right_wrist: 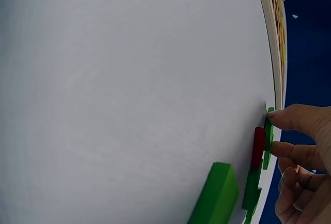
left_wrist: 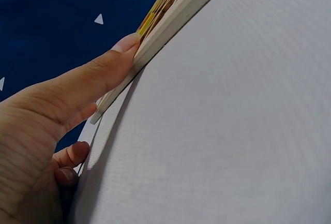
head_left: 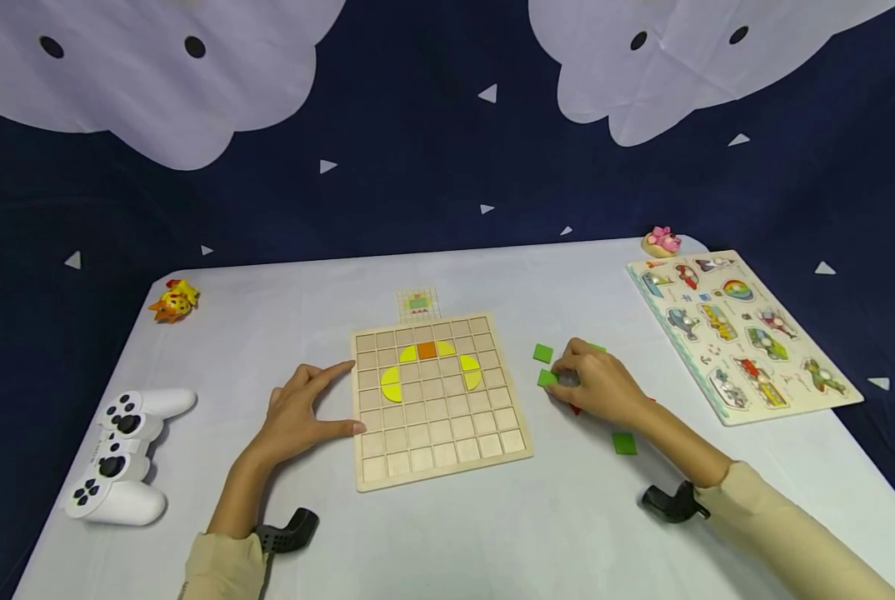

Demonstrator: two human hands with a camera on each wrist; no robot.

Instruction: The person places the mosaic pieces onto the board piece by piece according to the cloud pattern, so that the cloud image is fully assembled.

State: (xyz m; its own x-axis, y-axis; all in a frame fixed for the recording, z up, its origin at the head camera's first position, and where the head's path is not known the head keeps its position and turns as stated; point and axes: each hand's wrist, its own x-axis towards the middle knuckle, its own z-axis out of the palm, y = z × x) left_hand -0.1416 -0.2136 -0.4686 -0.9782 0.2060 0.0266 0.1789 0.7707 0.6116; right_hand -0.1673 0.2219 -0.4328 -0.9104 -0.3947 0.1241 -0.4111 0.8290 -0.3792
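Note:
My left hand (head_left: 293, 421) rests at the left edge of a wooden grid board (head_left: 440, 432), its thumb (left_wrist: 116, 61) and index finger spread along that side. On the board lie yellow rounded pieces (head_left: 392, 384) and an orange square (head_left: 427, 351). My right hand (head_left: 601, 383) is right of the board, thumb and index finger pinching a green square tile (head_left: 547, 378). Around it lie another green tile (head_left: 542, 353), one nearer me (head_left: 625, 443) and a red piece (right_wrist: 257, 147), partly hidden under the hand in the head view.
A small pattern card (head_left: 417, 305) lies behind the board. To the right is a picture puzzle board (head_left: 747, 333) with a pink figurine (head_left: 663, 241) behind it. A white game controller (head_left: 125, 458) and a yellow-orange toy (head_left: 175, 301) are at the left.

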